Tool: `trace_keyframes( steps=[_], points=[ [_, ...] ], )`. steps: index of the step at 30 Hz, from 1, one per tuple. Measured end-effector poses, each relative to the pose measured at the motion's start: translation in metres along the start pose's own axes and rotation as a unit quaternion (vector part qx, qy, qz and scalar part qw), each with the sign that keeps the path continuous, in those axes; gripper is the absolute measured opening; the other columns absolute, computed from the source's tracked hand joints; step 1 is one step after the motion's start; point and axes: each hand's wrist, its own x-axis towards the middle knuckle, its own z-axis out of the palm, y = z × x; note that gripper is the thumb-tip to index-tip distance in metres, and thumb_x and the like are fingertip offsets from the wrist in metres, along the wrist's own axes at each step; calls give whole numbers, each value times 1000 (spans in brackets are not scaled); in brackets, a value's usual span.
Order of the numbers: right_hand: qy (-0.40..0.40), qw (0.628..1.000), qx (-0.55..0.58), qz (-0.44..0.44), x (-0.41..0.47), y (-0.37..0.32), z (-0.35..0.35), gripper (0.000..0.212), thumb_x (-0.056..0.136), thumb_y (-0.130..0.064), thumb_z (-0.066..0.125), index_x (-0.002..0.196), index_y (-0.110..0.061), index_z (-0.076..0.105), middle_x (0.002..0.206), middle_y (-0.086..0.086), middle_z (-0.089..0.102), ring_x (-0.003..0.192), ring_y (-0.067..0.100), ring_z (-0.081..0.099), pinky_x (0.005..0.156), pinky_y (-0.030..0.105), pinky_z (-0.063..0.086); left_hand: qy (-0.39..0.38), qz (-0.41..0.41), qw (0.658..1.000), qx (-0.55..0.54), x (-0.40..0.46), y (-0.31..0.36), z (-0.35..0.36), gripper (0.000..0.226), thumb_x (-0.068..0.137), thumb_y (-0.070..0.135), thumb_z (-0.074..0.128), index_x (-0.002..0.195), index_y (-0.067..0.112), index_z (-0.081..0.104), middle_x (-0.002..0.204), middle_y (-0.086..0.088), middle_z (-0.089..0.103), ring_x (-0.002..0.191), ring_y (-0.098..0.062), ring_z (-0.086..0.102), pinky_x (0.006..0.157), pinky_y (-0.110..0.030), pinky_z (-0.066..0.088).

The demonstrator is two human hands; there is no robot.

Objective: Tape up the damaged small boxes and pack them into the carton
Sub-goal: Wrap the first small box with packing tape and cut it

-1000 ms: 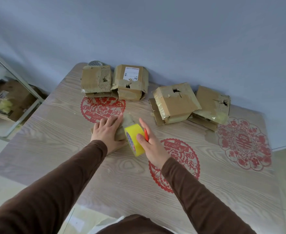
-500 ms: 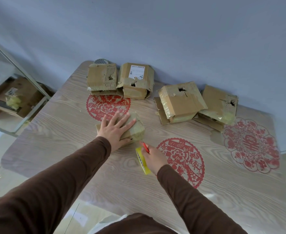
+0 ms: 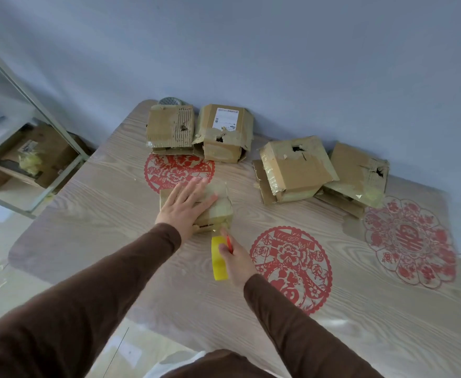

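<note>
Now my left hand lies flat on the small box, pinning it to the tabletop, while my right hand grips the tape roll, drawing tape toward me.

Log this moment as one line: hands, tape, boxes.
left hand flat on small box | right hand holds yellow tape roll near box | four holed boxes wait by wall | carton not seen

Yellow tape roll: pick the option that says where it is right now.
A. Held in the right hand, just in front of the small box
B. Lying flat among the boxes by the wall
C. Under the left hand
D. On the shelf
A: the right hand grips the yellow tape roll on edge, just in front of the small box that the left hand presses flat.
</note>
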Motion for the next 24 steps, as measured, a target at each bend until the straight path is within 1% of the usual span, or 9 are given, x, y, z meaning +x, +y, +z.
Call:
trace_keyframes(
  steps=[2, 3, 6, 8, 10, 14, 17, 20, 24],
  points=[
    [8, 1000, 27, 2, -3, 2, -2, 48, 109, -26, 41, 156, -31, 34, 156, -2, 42, 143, 18, 40, 106, 19, 28, 108, -122, 970, -178, -37, 31, 9, 83, 75, 18, 69, 151, 33, 37, 152, -8, 35, 141, -34, 31, 116, -53, 32],
    [6, 999, 38, 0, -4, 4, -3, 48, 109, -26, 41, 155, -33, 34, 156, -3, 42, 143, 18, 40, 106, 19, 29, 147, -173, 931, -287, -54, 47, 17, 66, 76, 15, 68, 138, 27, 50, 134, -6, 50, 124, -31, 46, 107, -49, 42],
    [-13, 999, 30, -18, -9, 6, -7, 48, 109, -26, 40, 155, -38, 33, 157, -4, 40, 142, 15, 40, 106, 18, 28, 91, -368, 720, -582, -67, 93, 25, 19, 91, 19, 67, 109, 17, 60, 103, -6, 65, 100, -31, 64, 85, -37, 52],
    [-31, 999, 14, -20, -9, 7, -10, 48, 109, -27, 40, 155, -39, 32, 158, -3, 39, 143, 16, 39, 108, 20, 29, -9, -415, 597, -686, -50, 103, 23, 33, 94, 36, 65, 122, 19, 56, 111, -9, 67, 100, -28, 66, 83, -35, 53],
    [-37, 999, -17, -27, -9, 7, -17, 48, 109, -28, 40, 155, -37, 33, 157, 0, 41, 141, 18, 41, 108, 22, 30, -57, -425, 489, -759, -36, 102, 20, 30, 101, 33, 57, 128, 19, 53, 112, -11, 66, 91, -24, 65, 76, -33, 53],
    [79, 973, -198, -85, -10, -1, -44, 35, 108, -36, 36, 140, -29, 51, 124, 5, 58, 106, 17, 60, 93, 27, 47, -56, -429, 505, -746, -31, 93, 28, 25, 101, 23, 58, 123, 14, 63, 112, -12, 69, 85, -26, 66, 75, -37, 56],
    [100, 939, -315, -91, -4, -9, -63, 32, 103, -54, 39, 113, -24, 45, 86, -3, 62, 70, 18, 61, 68, 40, 55, -42, -432, 510, -743, -28, 96, 28, 20, 100, 15, 52, 115, 15, 66, 101, -11, 64, 78, -25, 63, 63, -31, 55],
    [62, 906, -398, -126, 4, -21, -73, 42, 101, -61, 35, 105, -20, 40, 79, -4, 58, 64, 20, 57, 53, 34, 41, -30, -441, 506, -741, -23, 99, 26, 17, 98, 12, 51, 100, 16, 67, 90, -8, 64, 72, -23, 63, 60, -29, 55],
    [34, 847, -498, -183, 17, -31, -78, 24, 108, -40, 28, 96, -22, 39, 90, 0, 63, 72, 22, 54, 61, 35, 34, -20, -454, 517, -725, -20, 102, 33, 6, 95, 19, 65, 91, 17, 68, 86, -9, 64, 75, -25, 62, 69, -37, 57]
  ],
)
